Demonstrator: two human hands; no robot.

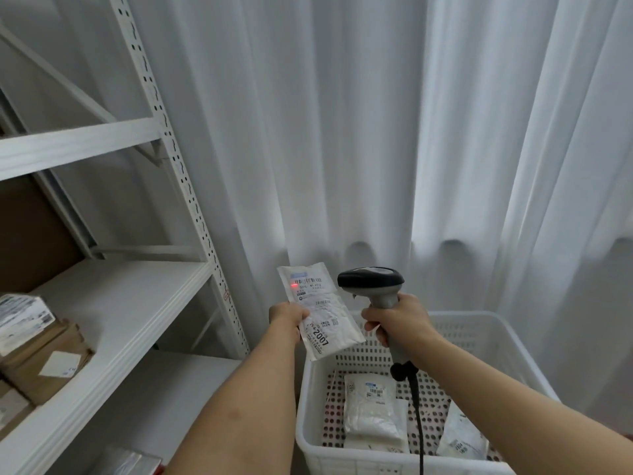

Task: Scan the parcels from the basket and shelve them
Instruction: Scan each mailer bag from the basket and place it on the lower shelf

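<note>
White basket [486,341] holding parcels [373,414], left fingers [301,315] pinching parcel [317,310], right gripping scanner [373,284]

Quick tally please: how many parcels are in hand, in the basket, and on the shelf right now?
In the left hand: 1 white parcel
In the basket: 3 white parcels visible
On the shelf: 2 cardboard boxes clearly visible
Total: 6
</note>
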